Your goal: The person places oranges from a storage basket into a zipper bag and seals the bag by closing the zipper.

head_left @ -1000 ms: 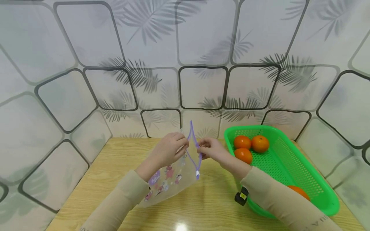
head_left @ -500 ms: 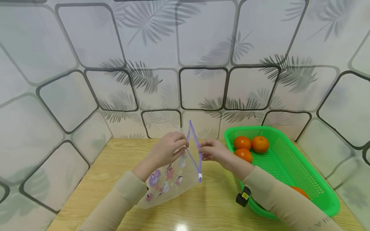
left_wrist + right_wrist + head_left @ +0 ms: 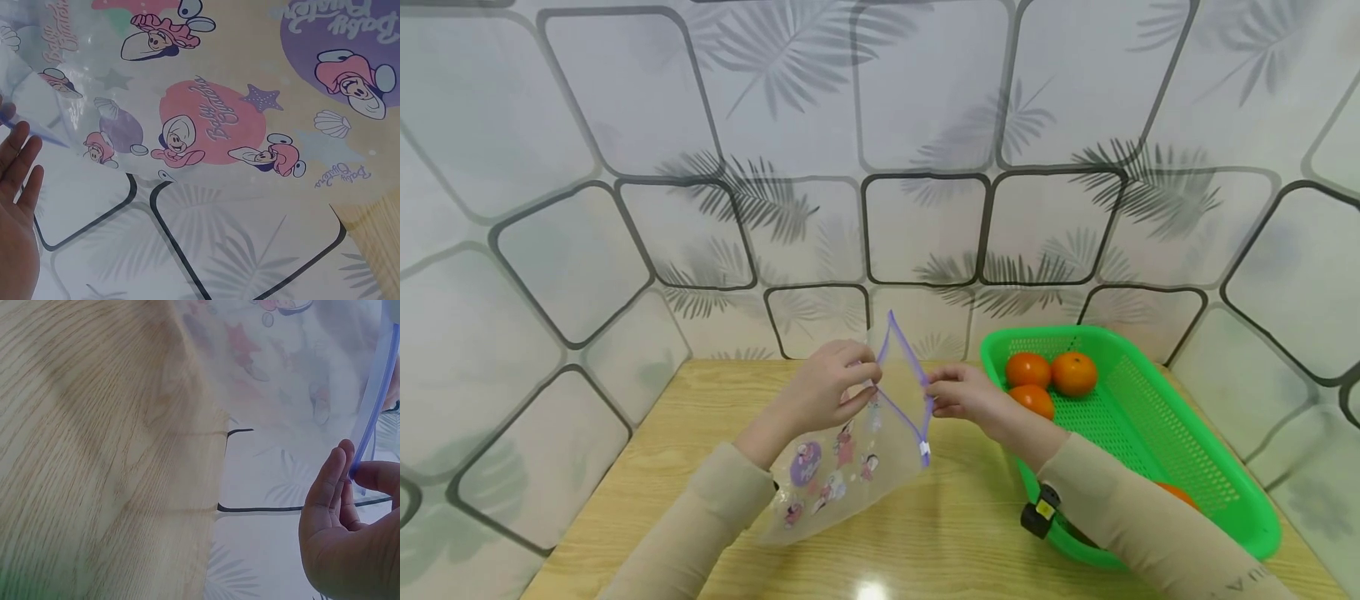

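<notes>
Between both hands hangs a clear zipper bag (image 3: pixel 838 475) printed with pink and purple cartoon figures, its purple-edged mouth spread into a diamond. My left hand (image 3: pixel 829 387) pinches the left edge of the mouth. On the opposite edge, my right hand (image 3: pixel 966 396) grips the purple strip between thumb and fingers, plainly seen in the right wrist view, where the thumb and fingertips of the hand (image 3: pixel 350 519) meet on it. A white slider (image 3: pixel 924 448) sits at the near corner of the mouth. In the left wrist view the printed side of the bag (image 3: pixel 212 125) fills the upper part.
A green plastic basket (image 3: pixel 1120 433) stands on the right of the wooden table (image 3: pixel 700 433). Inside it, several orange fruits (image 3: pixel 1074 374) lie at the far left, and another (image 3: pixel 1178 495) is partly hidden by the right sleeve. Patterned cloth (image 3: pixel 925 225) surrounds the table.
The hands have moved slightly apart, the left one leftward and the right one rightward. The bag's mouth has spread wider, and its slider corner has shifted a little to the right.
</notes>
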Demonstrator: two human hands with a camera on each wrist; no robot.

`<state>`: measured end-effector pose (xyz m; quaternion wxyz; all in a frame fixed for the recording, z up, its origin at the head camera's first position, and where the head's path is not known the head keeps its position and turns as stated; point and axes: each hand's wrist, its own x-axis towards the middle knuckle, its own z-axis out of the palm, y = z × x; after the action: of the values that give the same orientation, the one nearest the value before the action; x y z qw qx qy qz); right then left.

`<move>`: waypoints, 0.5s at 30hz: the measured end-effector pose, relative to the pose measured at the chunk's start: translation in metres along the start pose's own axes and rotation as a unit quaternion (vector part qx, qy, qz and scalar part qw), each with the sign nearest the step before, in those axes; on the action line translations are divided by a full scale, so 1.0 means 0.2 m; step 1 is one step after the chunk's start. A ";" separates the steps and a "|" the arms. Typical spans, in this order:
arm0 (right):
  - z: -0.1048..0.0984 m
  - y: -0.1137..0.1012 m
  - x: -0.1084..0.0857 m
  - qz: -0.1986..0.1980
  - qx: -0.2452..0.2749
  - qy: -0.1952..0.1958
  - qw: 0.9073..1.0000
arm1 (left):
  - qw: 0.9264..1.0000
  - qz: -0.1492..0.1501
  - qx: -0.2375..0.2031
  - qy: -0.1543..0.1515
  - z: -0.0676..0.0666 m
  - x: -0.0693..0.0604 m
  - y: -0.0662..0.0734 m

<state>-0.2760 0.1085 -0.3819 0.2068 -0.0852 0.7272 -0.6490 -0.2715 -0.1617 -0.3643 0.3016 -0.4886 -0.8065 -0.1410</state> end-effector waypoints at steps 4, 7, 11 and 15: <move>-0.02 -0.01 -0.01 0.007 0.006 0.001 1.000 | 1.000 0.002 -0.002 0.006 -0.01 -0.01 -0.01; -0.04 -0.01 -0.01 0.007 0.002 -0.002 1.000 | 1.000 -0.003 -0.004 0.003 -0.02 -0.02 -0.01; -0.07 0.00 -0.02 0.001 -0.007 -0.007 1.000 | 1.000 -0.013 -0.003 -0.001 -0.04 -0.03 -0.02; -0.09 0.00 -0.03 -0.001 -0.003 -0.010 1.000 | 1.000 -0.015 -0.003 -0.001 -0.04 -0.04 -0.02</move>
<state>-0.2778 0.1281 -0.3794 0.2130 -0.0925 0.7268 -0.6464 -0.2698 -0.1737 -0.3618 0.2975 -0.4778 -0.8132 -0.1478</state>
